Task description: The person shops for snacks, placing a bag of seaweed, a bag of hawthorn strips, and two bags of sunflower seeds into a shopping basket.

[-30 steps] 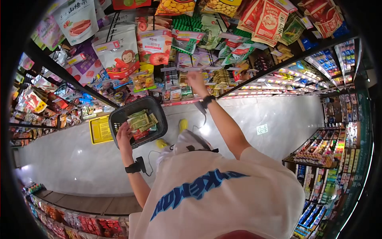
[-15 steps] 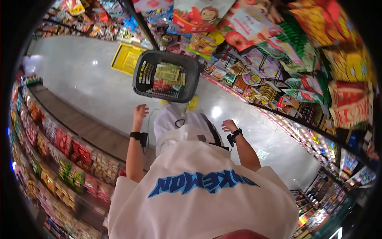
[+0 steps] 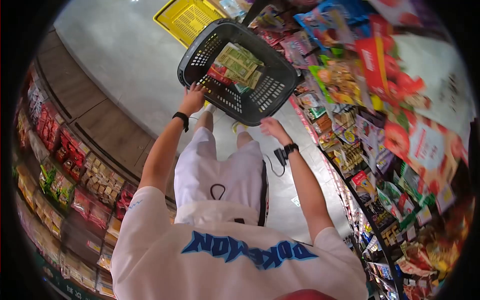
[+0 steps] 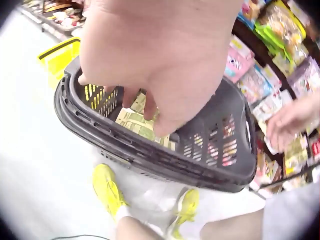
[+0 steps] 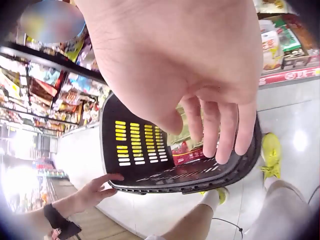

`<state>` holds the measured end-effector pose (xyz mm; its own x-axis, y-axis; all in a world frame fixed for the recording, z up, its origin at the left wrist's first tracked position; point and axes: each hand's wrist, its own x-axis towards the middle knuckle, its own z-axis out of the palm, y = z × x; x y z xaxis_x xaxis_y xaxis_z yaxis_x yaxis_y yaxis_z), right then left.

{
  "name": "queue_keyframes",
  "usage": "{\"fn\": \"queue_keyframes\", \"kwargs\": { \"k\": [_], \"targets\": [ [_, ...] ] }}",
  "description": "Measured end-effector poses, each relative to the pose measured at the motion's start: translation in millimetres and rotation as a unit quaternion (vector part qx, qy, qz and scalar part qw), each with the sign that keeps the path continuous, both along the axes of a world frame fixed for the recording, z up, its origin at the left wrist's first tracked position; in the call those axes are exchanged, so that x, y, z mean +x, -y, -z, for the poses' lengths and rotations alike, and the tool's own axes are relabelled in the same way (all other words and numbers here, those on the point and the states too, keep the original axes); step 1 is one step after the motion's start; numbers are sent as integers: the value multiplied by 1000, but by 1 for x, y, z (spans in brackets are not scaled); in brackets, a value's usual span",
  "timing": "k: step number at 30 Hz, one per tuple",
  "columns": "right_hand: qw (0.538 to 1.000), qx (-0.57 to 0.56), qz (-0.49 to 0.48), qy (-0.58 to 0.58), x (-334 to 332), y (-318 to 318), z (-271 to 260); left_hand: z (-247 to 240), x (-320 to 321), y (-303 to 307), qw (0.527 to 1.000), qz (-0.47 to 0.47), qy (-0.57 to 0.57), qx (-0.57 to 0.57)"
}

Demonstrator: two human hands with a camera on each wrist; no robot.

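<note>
A black basket point(image 3: 272, 97) with perforated walls stands in front of the person's legs. Inside lie several green-yellow packets point(image 3: 237, 62) and a red one point(image 3: 218, 74). The left hand point(image 3: 193, 98) is at the basket's near left rim; in the right wrist view its fingertips point(image 5: 118, 177) meet the rim, fingers spread. Near the rim's right corner, the right hand point(image 3: 275, 129) has relaxed fingers and holds nothing. The right wrist view has this hand point(image 5: 185, 70) over the near side, its palm showing. Whether it touches the rim, I cannot tell.
A yellow basket point(image 3: 186, 21) adjoins the black one at its far left. Shelves with hanging snack bags point(image 3: 425, 145) line the right, and packaged food shelves point(image 3: 75, 185) the left. Yellow shoes point(image 4: 107, 185) stand on the pale floor below the basket.
The head view has turned and come closer to the basket. The right hand came back from the snack shelf. The left hand drew back from inside the basket, then came to its near rim.
</note>
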<state>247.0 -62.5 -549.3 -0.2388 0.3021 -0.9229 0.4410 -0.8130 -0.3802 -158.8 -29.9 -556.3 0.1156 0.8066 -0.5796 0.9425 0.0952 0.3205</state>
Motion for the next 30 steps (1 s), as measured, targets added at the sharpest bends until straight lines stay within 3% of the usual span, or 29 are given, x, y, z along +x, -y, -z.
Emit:
{"fn": "queue_keyframes", "kwargs": {
  "k": [2,4,6,8,10,13,20,25,30],
  "targets": [
    [998,20,-53,16,-50,-36,38,33,-5,2,986,152,-67,34],
    [993,50,-107,21,-90,-63,92,58,-11,-3,979,188,-74,-21],
    [961,131,-240,49,-118,-77,185,72,-14,-7,971,223,-82,-3],
    [901,129,-409,59,-158,-108,225,78,-13,-10,973,217,-71,-36],
    [888,215,-391,111,-196,-118,264,81,-18,-9,974,222,-48,-23],
    [883,200,-413,93,-232,-138,322,81,-22,-9,979,202,-14,11],
    [968,91,-128,195,-275,-116,424,82,-34,-17,980,190,56,32],
    [967,53,-2,251,-278,-109,463,88,-36,-17,980,181,69,42],
    [967,26,154,201,-276,-116,492,96,-37,-18,977,198,68,43]
  ]
}}
